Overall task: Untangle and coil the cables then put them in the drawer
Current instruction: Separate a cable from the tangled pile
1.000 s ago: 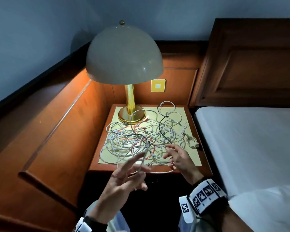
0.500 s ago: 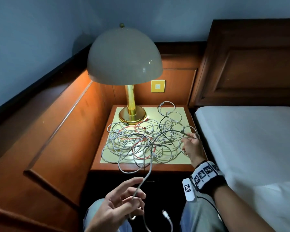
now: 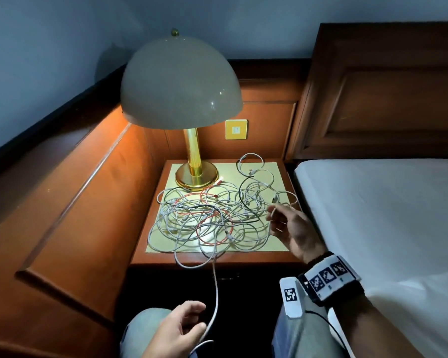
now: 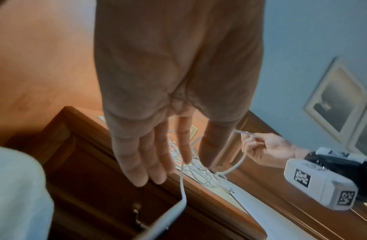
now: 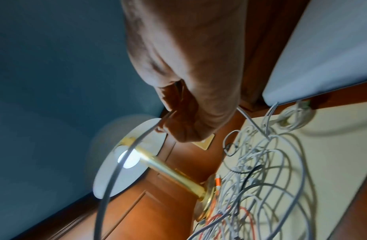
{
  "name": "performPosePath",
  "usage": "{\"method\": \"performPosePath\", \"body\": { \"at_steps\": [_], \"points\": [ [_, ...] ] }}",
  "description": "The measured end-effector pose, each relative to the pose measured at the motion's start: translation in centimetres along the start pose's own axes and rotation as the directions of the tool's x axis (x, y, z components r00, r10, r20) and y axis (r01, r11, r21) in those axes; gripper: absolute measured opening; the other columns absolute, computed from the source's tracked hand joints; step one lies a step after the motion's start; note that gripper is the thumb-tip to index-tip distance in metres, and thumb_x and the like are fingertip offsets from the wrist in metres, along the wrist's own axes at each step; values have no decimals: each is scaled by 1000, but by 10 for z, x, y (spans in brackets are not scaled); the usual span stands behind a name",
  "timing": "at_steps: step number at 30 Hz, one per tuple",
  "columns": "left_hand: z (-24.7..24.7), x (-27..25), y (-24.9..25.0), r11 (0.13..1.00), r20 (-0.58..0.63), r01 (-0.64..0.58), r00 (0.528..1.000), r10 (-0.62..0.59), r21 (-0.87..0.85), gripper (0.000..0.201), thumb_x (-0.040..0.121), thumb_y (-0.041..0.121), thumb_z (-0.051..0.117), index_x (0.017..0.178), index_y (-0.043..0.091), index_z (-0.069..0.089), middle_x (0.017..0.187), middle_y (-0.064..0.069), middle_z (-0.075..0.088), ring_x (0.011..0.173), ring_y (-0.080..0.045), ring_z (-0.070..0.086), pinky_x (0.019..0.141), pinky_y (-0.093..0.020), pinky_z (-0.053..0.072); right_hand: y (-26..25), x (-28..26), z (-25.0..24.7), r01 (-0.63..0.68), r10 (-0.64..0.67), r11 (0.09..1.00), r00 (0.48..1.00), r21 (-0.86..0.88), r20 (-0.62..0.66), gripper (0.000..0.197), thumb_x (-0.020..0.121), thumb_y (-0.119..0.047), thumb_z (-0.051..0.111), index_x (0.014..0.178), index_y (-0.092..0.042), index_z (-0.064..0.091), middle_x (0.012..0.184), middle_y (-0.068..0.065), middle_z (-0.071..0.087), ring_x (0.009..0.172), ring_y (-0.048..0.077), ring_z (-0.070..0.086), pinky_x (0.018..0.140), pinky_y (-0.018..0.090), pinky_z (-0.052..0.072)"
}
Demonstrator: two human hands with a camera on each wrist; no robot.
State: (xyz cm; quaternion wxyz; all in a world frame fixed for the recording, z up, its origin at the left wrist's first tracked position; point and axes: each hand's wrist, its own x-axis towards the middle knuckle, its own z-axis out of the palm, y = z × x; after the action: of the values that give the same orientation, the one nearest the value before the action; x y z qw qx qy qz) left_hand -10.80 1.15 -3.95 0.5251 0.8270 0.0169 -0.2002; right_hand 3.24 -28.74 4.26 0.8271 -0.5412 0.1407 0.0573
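The right hand (image 3: 290, 228) is pinching a cable end (image 4: 245, 133) beside the tangle (image 3: 212, 218); the left hand (image 3: 176, 329) is lying released, a strand (image 3: 217, 293) crossing its fingers (image 4: 158, 162).

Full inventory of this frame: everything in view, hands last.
Nightstand: one, reddish wood with yellow top, centre.
Lamp: one, beige dome shade, brass stem, nightstand back left.
Cable tangle: one pile, mostly white-grey, some orange and black, on nightstand top.
Loose white cable: one, hangs from pile over nightstand's front edge.
Drawer handle: one, brass, nightstand front.
Wall switch: one, yellow plate, behind lamp.
Bed: one, white mattress, dark wood headboard, right.
Left hand: low, fingers relaxed, Loose white cable against them.
Right hand: at pile's right edge, pinching a cable end.
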Motion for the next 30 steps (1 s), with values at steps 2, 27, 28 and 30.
{"method": "performPosePath", "body": {
  "at_steps": [2, 27, 28, 30],
  "points": [
    [6, 10, 7, 999, -105, -33, 994, 32, -12, 25, 84, 18, 77, 97, 39, 73, 100, 10, 74, 101, -5, 69, 85, -15, 53, 2, -12, 13, 29, -24, 999, 994, -46, 108, 26, 104, -23, 50, 101, -3, 66, 81, 12, 67, 68, 17, 60, 53, 26, 48],
    [16, 76, 129, 917, -78, -256, 967, 244, -305, 16, 93, 22, 71, 90, 8, 79, 80, -7, 72, 71, -10, 57, 63, -19, 41, 57, -12, -5, -84, 85, 972, 996, -218, -4, 25, 101, -24, 54, 110, -4, 65, 105, 18, 72, 85, 26, 64, 63, 32, 52],
    [17, 71, 126, 912, -69, -263, 965, 255, -313, 16, 93, 21, 71, 89, 8, 79, 80, -6, 71, 71, -10, 56, 63, -20, 40, 54, -1, -8, -120, 111, 983, 991, -137, -69, 27, 103, -27, 52, 109, -2, 63, 107, 21, 71, 84, 27, 63, 63, 33, 52],
    [21, 63, 121, 912, -65, -265, 964, 258, -313, 13, 93, 18, 71, 88, 9, 79, 79, -2, 72, 70, -7, 56, 63, -18, 41, 46, 20, -13, -139, 134, 990, 982, -31, -134, 30, 105, -32, 49, 107, -4, 57, 108, 22, 69, 82, 27, 63, 64, 34, 52]
  ]
}}
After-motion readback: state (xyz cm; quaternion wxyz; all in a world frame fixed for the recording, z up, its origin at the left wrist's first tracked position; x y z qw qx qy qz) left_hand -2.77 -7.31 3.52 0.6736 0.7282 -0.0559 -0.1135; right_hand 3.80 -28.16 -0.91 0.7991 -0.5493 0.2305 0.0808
